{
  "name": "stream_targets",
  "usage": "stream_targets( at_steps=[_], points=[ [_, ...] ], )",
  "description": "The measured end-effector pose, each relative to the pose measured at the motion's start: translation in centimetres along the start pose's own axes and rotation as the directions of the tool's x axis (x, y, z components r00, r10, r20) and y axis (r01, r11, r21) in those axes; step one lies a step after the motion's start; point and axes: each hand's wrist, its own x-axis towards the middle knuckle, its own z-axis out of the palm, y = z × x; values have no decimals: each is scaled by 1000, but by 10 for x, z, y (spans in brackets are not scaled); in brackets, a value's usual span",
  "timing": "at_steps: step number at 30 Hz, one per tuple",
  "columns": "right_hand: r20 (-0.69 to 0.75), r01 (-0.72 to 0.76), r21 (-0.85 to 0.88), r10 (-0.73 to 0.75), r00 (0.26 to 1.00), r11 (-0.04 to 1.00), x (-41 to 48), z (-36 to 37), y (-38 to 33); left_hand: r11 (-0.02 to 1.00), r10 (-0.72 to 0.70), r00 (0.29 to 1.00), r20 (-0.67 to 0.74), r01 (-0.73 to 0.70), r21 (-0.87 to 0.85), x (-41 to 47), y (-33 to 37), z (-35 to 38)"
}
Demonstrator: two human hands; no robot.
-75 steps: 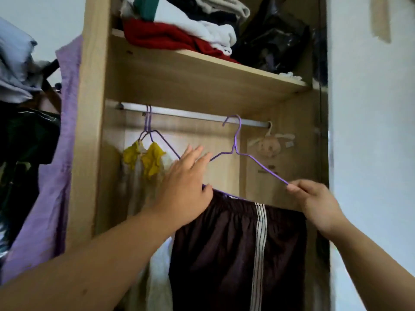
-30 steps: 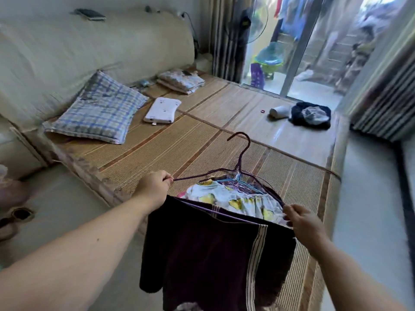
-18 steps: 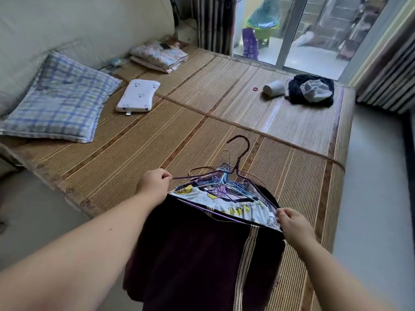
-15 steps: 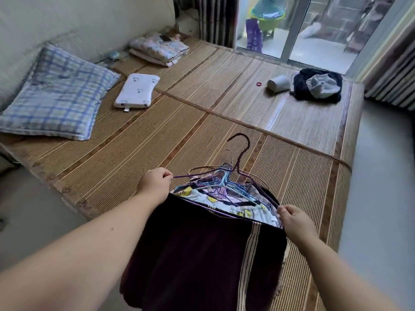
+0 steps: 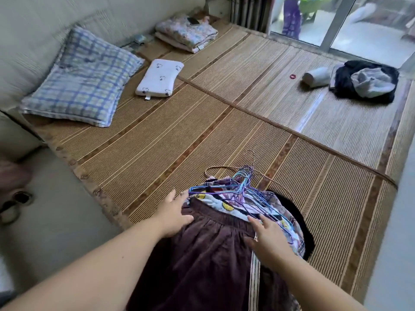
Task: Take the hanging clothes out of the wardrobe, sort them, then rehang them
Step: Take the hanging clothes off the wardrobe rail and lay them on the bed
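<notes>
Dark maroon shorts with a pale side stripe lie on a pile of clothes at the near edge of the bed mat. Under them shows a white garment with yellow spots. A bundle of blue and purple wire hangers rests on top of the pile. My left hand lies flat with fingers spread on the left end of the shorts' waistband. My right hand is spread over the right end. Neither hand grips anything.
A checked pillow and a small white pillow lie at the mat's far left. Folded bedding sits behind them. A dark clothes heap and a white roll lie far right, near the glass door.
I turned from the wardrobe to the bed with the shorts on their purple hanger. Both hands held the hanger's ends; now the shorts lie on the pile and both hands have let go.
</notes>
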Motion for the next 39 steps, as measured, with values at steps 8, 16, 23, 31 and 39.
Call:
stream_targets(
  at_steps=[8,16,23,31,39],
  points=[
    [-31,356,-58,-358,933,933,-1,-35,-129,995,95,972,-213,-90,33,-77,-24,-52],
    [-92,758,-165,-775,625,631,-76,-65,-319,999,-33,806,-591,32,-12,-222,-108,-137],
    [-74,957,-186,-974,214,225,-223,-39,-475,958,-189,508,-841,282,-45,-409,-199,-172],
    [-68,970,-165,-979,-194,-181,-408,5,-596,808,-296,42,-954,545,-226,-625,-250,-172],
    [-138,873,-31,-863,-486,-487,-560,15,-667,593,-38,-297,-954,762,-261,-767,-258,-186]
  ],
)
